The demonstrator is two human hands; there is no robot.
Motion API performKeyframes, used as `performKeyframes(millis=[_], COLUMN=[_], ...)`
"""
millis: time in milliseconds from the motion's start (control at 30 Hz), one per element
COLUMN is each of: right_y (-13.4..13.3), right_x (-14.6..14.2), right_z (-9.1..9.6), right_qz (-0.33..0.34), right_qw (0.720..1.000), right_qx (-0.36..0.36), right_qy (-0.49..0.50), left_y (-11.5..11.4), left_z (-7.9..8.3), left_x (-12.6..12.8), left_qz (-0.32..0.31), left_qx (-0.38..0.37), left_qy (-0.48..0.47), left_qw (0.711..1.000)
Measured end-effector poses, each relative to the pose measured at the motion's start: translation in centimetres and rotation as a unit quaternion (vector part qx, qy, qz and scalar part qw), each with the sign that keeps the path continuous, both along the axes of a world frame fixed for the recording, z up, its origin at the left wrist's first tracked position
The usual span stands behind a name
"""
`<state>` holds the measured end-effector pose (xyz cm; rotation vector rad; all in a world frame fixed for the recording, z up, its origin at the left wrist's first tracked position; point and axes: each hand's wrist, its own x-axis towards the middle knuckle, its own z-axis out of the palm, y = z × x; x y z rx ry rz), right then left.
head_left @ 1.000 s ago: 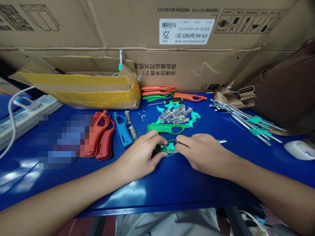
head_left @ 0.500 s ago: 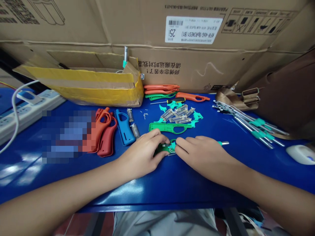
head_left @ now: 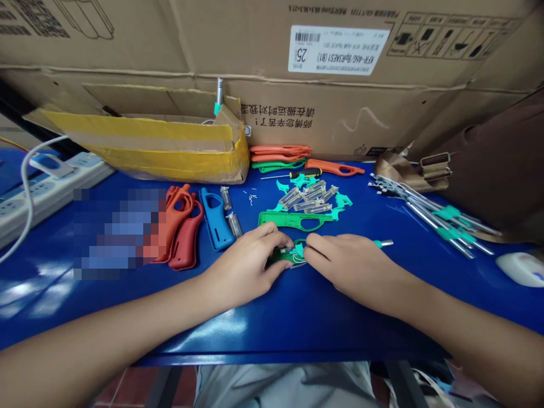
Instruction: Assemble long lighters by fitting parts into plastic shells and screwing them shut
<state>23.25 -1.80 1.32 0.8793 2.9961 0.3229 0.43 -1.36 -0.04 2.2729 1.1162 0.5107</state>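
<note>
While the near edge of the blue table (head_left: 293, 334) lies well apart from both hands, a green cover (head_left: 289, 219) is just beyond them, so the room there is narrow. The left hand (head_left: 257, 258), thumb and fingers slightly apart, holds two sides of a green handle (head_left: 281, 258). The right hand (head_left: 342, 258) is folded over the other end; its grip I cannot tell. Between the hands, the handle shows a turquoise piece (head_left: 299, 250) and white wires (head_left: 299, 259); a metal tube (head_left: 387, 243) sticks out rightward.
</note>
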Motion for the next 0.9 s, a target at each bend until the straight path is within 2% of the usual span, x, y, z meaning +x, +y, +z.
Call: performKeyframes(millis=[433,900], right_y=[0.9,1.0], right_x=[0.7,1.4], right_z=[-0.3,-0.5], right_qz=[0.042,-0.006], right_qw=[0.999,0.996], right_qx=[-0.018,-0.082], right_qy=[-0.014,0.020], left_y=[-0.1,-0.1], left_z=[0.1,0.0], left_x=[0.0,-0.1], left_qz=[0.003,0.005], left_qx=[0.001,0.004], left_qy=[0.008,0.011], left_qw=[1.000,1.000])
